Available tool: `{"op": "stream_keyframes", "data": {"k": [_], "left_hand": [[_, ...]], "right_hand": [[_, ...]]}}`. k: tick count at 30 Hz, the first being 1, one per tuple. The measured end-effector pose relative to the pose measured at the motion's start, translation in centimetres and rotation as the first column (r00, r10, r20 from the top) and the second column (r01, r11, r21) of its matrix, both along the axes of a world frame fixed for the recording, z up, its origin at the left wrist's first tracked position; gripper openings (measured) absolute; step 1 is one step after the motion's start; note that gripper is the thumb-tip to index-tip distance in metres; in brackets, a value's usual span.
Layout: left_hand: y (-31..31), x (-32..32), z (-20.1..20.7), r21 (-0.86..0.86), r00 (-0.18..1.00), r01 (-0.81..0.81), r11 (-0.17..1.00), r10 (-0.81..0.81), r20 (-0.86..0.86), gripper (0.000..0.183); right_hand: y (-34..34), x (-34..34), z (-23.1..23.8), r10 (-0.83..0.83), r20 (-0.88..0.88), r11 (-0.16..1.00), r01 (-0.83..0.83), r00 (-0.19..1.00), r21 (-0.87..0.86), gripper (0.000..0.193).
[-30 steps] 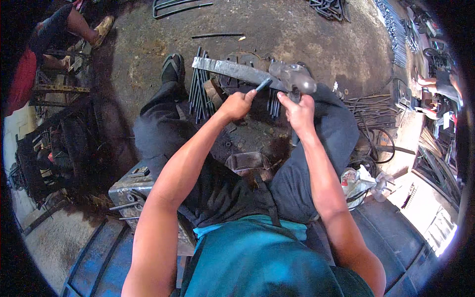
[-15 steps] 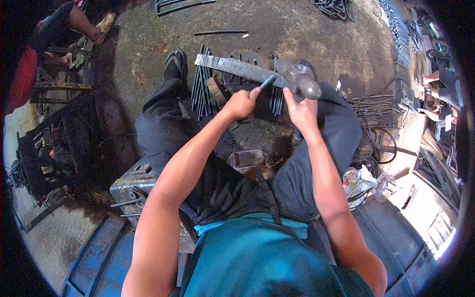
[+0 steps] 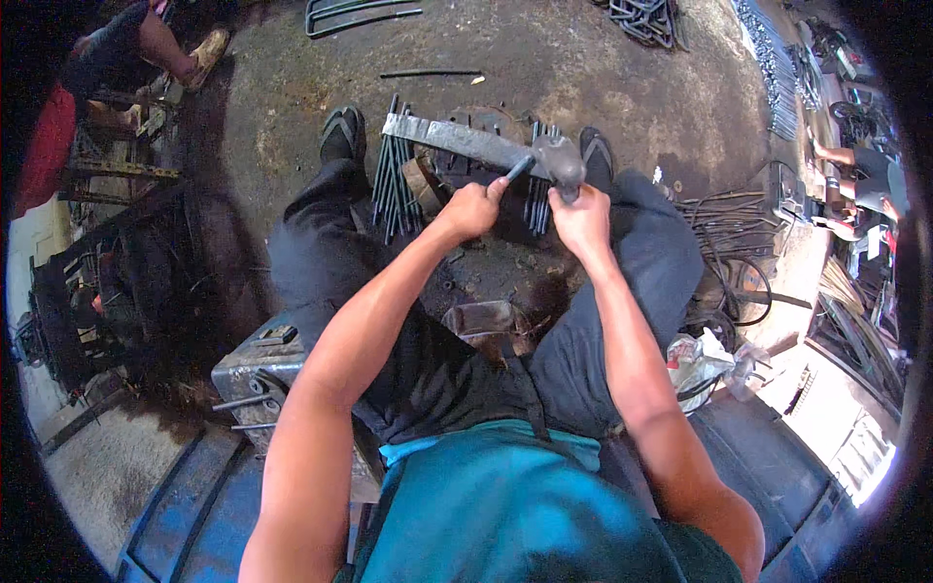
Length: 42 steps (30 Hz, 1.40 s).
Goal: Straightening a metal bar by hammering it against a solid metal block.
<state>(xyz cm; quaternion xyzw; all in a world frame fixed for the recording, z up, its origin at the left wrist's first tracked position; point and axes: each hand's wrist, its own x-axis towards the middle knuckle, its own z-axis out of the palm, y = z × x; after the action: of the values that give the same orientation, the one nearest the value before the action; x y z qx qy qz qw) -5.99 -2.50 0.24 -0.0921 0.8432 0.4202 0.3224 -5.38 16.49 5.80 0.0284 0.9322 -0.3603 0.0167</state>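
Note:
My left hand (image 3: 473, 210) is closed around a short dark metal rod (image 3: 520, 168), thumb along it. The rod's far end rests at or just over a long grey metal bar (image 3: 452, 134) that lies crosswise in front of me. My right hand (image 3: 585, 220) grips a hammer (image 3: 561, 161) close below its head; most of the handle is hidden by the hand. The hammer head is at the bar's right end, beside the rod's tip. Whether it touches the rod I cannot tell. Dark rods (image 3: 392, 189) lean in a bundle under the bar's left end, and more rods (image 3: 536, 206) stand under the right.
A metal block (image 3: 258, 364) with rods sticking out sits by my left thigh. Bent rods and a cable (image 3: 743, 267) lie at the right. A single rod (image 3: 431, 73) and bent frames (image 3: 360, 19) lie on the floor ahead. Other people's limbs (image 3: 199, 58) show at both sides.
The hammer head has come down and to the left, toward the bar's end, with my right hand. My left hand and the rod have hardly moved.

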Motion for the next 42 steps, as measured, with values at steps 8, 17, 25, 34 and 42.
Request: {"op": "stream_keyframes", "data": {"k": [8,17,25,34,42], "left_hand": [[0.4,-0.1,-0.6,0.007,1.0,0.01,1.0,-0.01,-0.026,0.079],[0.0,-0.6,-0.6,0.083,0.998,-0.068,0.994,0.068,0.007,0.079],[0.3,0.7,-0.5,0.036,0.996,-0.089,0.995,0.089,0.005,0.081],[0.7,0.2,0.3,0.035,0.995,-0.095,0.995,0.094,0.038,0.078],[0.2,-0.1,-0.8,0.147,0.983,-0.151,0.978,0.133,0.126,0.076]], "right_hand": [[-0.5,0.1,0.2,-0.023,-0.129,0.988,0.004,0.991,-0.152,0.015],[-0.3,0.2,0.2,-0.038,-0.225,0.975,-0.013,0.974,-0.223,0.018],[-1.0,0.3,-0.1,-0.068,-0.031,0.948,0.055,0.997,-0.313,0.02],[0.3,0.1,-2.1,-0.116,0.139,0.972,0.141,0.983,-0.19,0.021],[-0.8,0.5,0.4,-0.137,-0.031,0.964,0.126,0.99,-0.232,0.012]]}}
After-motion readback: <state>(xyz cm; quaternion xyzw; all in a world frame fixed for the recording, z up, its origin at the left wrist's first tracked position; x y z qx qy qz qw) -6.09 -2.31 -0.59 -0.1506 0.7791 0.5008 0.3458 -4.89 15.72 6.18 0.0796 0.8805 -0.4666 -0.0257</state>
